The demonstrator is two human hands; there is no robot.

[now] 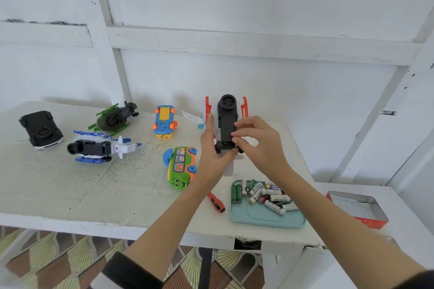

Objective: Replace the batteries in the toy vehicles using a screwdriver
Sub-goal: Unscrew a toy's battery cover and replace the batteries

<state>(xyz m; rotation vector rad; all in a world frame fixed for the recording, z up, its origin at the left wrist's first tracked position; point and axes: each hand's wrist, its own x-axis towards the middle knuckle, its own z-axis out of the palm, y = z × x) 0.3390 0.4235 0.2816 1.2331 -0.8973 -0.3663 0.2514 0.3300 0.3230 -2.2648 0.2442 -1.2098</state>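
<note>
Seen from the head camera, both hands are holding the red-and-white toy helicopter (226, 122) belly-up above the worktop (70, 185). The left hand (210, 150) is cradling it from the left side and beneath, fingers stretched up along the red skid, so its grip is wrapping the toy's body. The right hand (256, 141) is pinching at the black underside near the small wheels, fingertips curled in a narrow grip on the battery cover area; whether the cover itself is loose I cannot tell.

The screwdriver (216, 202), with its red-and-black handle, is lying on the worktop just left of the teal tray (265, 220), partly hidden by the left forearm. The tray is holding a heap of batteries (260, 193), green ones at the left and white ones toward the right.

Other toys are resting upside down or on their sides: a green bus (182, 168) just beside the left wrist, a blue-and-yellow car (164, 122) behind it, a green helicopter (116, 117), a blue-and-white helicopter (101, 146), and a black car (41, 129) at the far left. A red-edged open box (359, 209) is sitting on a lower surface to the right.
</note>
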